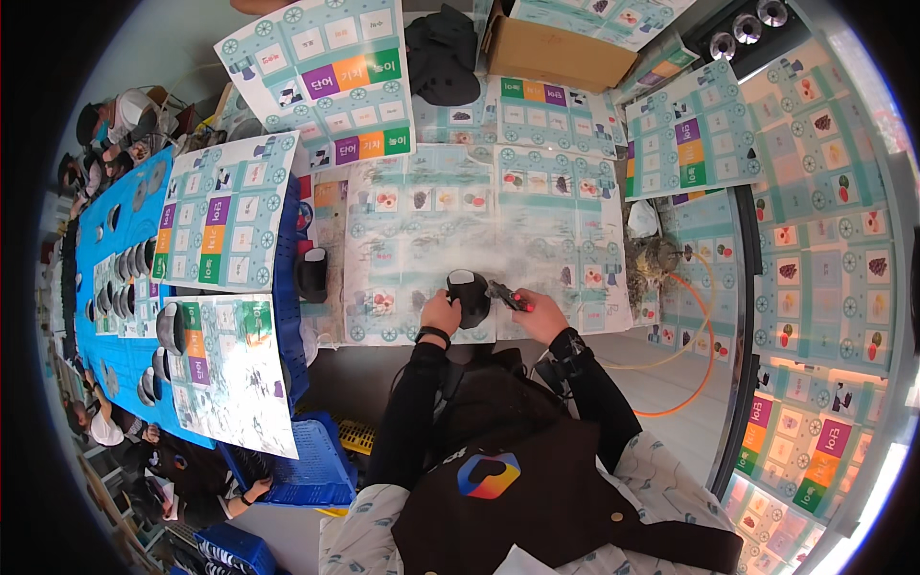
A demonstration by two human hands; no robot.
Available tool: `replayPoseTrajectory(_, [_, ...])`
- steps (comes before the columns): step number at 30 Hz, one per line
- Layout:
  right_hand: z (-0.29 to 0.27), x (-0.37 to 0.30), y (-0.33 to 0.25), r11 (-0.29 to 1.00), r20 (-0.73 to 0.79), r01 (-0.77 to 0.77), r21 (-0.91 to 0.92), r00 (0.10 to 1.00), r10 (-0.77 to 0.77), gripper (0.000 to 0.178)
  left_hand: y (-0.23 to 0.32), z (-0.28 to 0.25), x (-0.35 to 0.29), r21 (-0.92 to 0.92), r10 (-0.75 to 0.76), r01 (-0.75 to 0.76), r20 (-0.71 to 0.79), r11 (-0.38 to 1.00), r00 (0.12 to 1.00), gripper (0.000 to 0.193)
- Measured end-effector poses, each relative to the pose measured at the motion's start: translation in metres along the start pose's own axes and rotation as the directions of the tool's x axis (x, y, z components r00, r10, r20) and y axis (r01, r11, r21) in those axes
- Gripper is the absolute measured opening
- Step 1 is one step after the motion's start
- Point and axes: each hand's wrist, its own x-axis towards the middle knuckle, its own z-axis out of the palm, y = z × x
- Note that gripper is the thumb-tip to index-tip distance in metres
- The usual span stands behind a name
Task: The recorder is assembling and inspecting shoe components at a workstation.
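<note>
My left hand (440,313) grips a black cup-shaped part (469,296) with a pale opening at its top, held just above the paper-covered work surface (537,230). My right hand (540,315) holds a small black tool with a red tip (509,297), its nose touching the right side of the black part. Both forearms wear black sleeves and come in from the lower edge. A strap sits on each wrist.
Printed sheets (225,211) with coloured squares cover the tables all around. A second black part (311,274) lies to the left. A cardboard box (556,53) stands at the back, an orange hose (698,350) curls at right, blue crates (311,465) sit below left, and other people (115,125) work along the blue table.
</note>
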Motion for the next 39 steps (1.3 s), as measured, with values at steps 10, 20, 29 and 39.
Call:
replayPoseTrajectory(10, [0.018,0.033,0.002,0.999,-0.014,0.043,-0.026,0.999,-0.044,0.03,-0.02,0.004,-0.01,-0.346,-0.027,-0.001,-0.077,0.938,0.997,0.033])
replayPoseTrajectory(20, [0.021,0.035,-0.002,0.996,-0.027,0.018,-0.089,0.999,-0.021,0.033,-0.025,0.002,-0.008,-0.355,-0.015,-0.006,-0.056,0.935,0.998,0.033])
replayPoseTrajectory(29, [0.008,0.024,0.007,0.967,0.019,-0.01,-0.255,1.0,0.015,0.028,-0.017,-0.001,-0.008,-0.401,-0.007,0.004,-0.007,0.916,1.0,0.032])
replayPoseTrajectory(39, [0.004,0.026,-0.005,0.975,-0.064,-0.017,-0.223,0.998,0.003,0.029,-0.016,0.0,-0.007,-0.349,0.052,-0.06,-0.032,0.935,0.998,0.032])
